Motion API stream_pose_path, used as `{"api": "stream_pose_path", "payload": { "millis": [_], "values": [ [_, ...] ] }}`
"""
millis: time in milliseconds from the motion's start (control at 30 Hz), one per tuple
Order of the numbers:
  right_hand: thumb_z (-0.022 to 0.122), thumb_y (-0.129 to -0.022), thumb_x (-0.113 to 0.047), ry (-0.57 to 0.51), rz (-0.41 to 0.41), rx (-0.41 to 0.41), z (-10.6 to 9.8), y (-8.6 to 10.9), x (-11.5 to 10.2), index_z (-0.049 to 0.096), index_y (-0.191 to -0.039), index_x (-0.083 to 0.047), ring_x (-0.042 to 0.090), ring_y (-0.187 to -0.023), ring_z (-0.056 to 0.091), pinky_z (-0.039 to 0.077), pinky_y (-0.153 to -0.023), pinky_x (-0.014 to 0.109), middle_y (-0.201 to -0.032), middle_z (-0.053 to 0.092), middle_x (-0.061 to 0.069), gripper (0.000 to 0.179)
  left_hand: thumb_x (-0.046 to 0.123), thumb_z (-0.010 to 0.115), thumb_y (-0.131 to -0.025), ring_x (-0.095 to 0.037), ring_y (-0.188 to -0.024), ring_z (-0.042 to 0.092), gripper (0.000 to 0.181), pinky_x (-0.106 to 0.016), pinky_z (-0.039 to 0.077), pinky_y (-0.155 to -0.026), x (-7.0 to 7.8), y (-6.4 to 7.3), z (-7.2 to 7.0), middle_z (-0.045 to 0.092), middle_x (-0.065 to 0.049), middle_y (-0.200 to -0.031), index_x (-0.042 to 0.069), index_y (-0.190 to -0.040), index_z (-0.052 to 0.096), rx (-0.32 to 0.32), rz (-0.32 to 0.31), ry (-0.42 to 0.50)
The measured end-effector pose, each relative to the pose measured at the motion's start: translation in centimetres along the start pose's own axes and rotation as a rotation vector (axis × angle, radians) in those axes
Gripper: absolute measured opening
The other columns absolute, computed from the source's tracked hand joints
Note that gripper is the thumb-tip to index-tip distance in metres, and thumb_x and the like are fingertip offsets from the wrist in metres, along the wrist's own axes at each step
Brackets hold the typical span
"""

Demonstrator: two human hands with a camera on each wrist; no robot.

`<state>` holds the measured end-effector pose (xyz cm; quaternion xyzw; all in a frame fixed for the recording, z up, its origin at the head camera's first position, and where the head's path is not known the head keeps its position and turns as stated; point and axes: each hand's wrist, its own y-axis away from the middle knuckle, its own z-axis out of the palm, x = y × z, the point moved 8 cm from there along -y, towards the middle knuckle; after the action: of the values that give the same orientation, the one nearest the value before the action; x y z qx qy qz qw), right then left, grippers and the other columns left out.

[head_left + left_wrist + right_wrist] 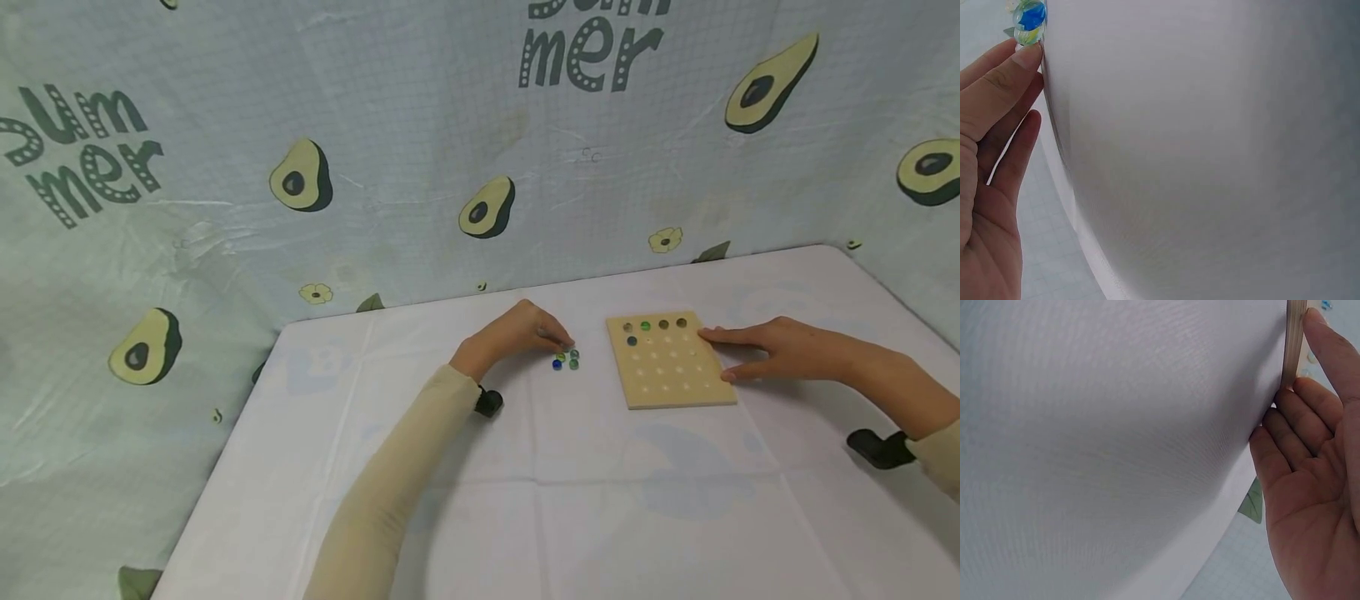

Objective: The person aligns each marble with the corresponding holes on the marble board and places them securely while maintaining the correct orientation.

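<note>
In the head view my left hand (525, 329) reaches to a small cluster of glass marbles (573, 364) on the table. Its thumb and forefinger pinch at a marble there, mostly hidden by the fingertips. Close by the thumb tip, the left wrist view shows a clear marble with blue swirls (1034, 15). To the right lies a square wooden board (660, 392) with rows of shallow pits. Several marbles sit in its far row, and a dark marble (632, 341) is in the row below. My right hand (795, 350) touches the board's right edge with extended fingers.
A white cloth covers the table (570, 525). Behind and beside it hangs a pale sheet (405, 108) printed with avocados and lettering. A black wrist-worn piece (490, 403) shows below the left wrist, and another (877, 448) below the right.
</note>
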<state>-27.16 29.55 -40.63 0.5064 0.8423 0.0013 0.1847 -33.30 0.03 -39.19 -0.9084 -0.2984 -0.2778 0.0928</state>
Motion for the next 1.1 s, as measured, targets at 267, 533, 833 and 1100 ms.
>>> {"api": "stream_pose_path", "payload": {
  "millis": [267, 533, 833, 1100],
  "values": [
    [0.072, -0.087, -0.058, -0.004, -0.001, -0.011, 0.2, 0.0, -0.1, 0.050, -0.151, -0.012, 0.051, -0.129, 0.051, 0.048, -0.095, 0.063, -0.148, 0.049, 0.026, 0.082, 0.010, 0.079, -0.089, -0.010, -0.104, 0.072, 0.022, -0.012, 0.051, -0.088, 0.1, -0.2, 0.2, 0.077, -0.003, -0.111, 0.007, -0.111, 0.079, -0.002, 0.018, -0.065],
    [0.073, -0.087, -0.057, 0.002, 0.003, -0.008, 0.0, 0.0, -0.2, 0.051, -0.150, -0.013, 0.052, -0.130, 0.050, 0.047, -0.096, 0.064, -0.149, 0.049, 0.025, 0.081, 0.011, 0.079, -0.089, -0.010, -0.104, 0.072, 0.021, -0.012, 0.050, -0.088, 0.6, -0.2, 0.1, 0.077, -0.001, -0.109, 0.009, -0.109, 0.080, -0.003, 0.019, -0.112],
    [0.073, -0.086, -0.056, 0.007, 0.017, -0.006, -0.1, -0.1, -0.1, 0.051, -0.150, -0.012, 0.053, -0.131, 0.048, 0.046, -0.096, 0.065, -0.148, 0.049, 0.026, 0.080, 0.014, 0.077, -0.091, -0.009, -0.104, 0.071, 0.019, -0.013, 0.050, -0.089, 0.7, -0.5, 0.0, 0.077, -0.001, -0.108, 0.010, -0.109, 0.080, -0.005, -0.014, -0.142],
    [0.073, -0.087, -0.056, 0.004, 0.023, -0.013, 0.0, 0.1, -0.3, 0.050, -0.150, -0.011, 0.054, -0.131, 0.047, 0.045, -0.097, 0.066, -0.148, 0.048, 0.027, 0.081, 0.017, 0.077, -0.091, -0.011, -0.107, 0.071, 0.019, -0.016, 0.051, -0.091, 1.1, -0.3, -0.4, 0.077, 0.000, -0.109, 0.011, -0.110, 0.081, 0.059, -0.020, -0.180]
  ]
}}
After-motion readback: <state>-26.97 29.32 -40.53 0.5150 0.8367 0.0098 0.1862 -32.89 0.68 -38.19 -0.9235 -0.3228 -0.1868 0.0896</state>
